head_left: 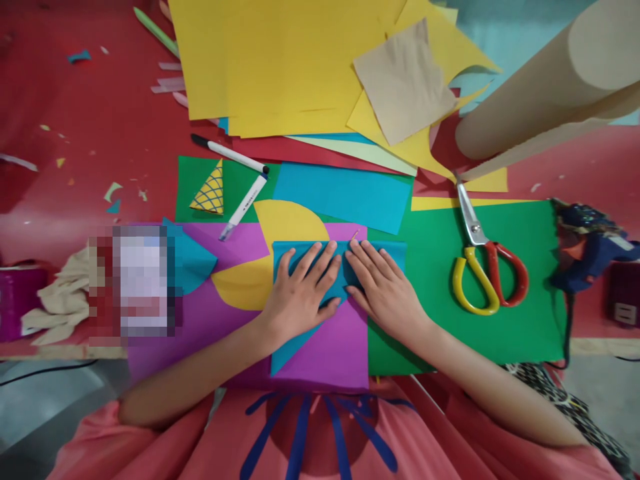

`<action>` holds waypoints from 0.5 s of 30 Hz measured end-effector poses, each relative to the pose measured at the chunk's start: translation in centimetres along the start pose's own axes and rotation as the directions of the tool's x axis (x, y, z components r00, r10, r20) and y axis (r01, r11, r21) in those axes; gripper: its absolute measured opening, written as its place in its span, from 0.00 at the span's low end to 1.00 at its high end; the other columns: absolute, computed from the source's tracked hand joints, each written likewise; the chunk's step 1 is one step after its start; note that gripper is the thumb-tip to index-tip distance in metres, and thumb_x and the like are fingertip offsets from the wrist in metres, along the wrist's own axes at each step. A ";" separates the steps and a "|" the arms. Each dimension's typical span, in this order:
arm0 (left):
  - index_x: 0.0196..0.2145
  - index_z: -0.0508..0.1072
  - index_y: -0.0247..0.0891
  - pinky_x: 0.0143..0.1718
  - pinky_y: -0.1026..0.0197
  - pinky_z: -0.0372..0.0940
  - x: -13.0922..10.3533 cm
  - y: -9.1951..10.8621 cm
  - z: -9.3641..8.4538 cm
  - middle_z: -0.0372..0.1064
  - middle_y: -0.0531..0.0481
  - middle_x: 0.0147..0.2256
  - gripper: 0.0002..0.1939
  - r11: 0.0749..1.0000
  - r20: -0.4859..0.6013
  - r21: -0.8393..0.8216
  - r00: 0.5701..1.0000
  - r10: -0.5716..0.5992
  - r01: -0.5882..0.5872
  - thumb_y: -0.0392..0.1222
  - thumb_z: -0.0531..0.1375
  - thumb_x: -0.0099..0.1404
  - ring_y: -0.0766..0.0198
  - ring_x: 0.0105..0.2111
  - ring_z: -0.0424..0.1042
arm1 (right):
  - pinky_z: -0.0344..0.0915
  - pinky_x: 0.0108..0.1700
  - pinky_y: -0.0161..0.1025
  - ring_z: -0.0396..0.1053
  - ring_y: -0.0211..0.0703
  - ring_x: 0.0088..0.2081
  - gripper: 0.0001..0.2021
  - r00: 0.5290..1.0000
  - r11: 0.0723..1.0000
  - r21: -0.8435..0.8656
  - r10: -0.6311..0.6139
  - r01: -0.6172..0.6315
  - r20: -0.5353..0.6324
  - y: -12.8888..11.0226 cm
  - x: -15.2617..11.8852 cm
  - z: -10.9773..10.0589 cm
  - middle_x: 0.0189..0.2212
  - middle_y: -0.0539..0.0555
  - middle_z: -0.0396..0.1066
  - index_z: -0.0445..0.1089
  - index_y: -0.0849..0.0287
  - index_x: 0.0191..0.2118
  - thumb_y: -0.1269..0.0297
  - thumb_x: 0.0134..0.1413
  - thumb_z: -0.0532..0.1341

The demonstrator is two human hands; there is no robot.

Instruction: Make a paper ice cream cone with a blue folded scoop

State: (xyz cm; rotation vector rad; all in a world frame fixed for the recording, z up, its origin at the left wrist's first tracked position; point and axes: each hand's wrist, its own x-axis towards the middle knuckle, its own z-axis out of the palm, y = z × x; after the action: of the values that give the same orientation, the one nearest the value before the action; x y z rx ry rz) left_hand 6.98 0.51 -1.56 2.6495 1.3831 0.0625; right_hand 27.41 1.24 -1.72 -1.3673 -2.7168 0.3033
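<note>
Both hands lie flat on a folded blue paper in the middle of the table. My left hand has its fingers spread over the left part of the paper. Beside it, my right hand rests with its fingers stretched out on the right part. The blue paper lies over a purple sheet and partly on a green sheet. Round yellow paper pieces sit just left of and behind my left hand.
Scissors with red and yellow handles and a glue gun are on the right. Two markers and a patterned yellow triangle lie back left. Yellow sheets and a paper roll are farther back.
</note>
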 end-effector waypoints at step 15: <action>0.64 0.58 0.35 0.61 0.38 0.46 0.0 0.0 -0.2 0.48 0.43 0.68 0.30 1.000 0.029 -0.019 1.000 -0.011 0.012 0.51 0.49 0.69 0.48 0.64 0.53 | 0.56 0.64 0.54 0.51 0.56 0.68 0.26 0.995 0.992 -0.080 0.097 -0.098 -0.011 3.2 -3.2 -1.0 0.66 0.65 0.53 0.57 0.67 0.64 0.59 0.65 0.54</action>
State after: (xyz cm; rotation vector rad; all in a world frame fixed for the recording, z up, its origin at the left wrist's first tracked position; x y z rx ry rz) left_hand 7.02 0.54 -1.39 2.6161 1.3819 0.0356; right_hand 32.03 0.70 -1.41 -1.5220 -2.6894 0.1970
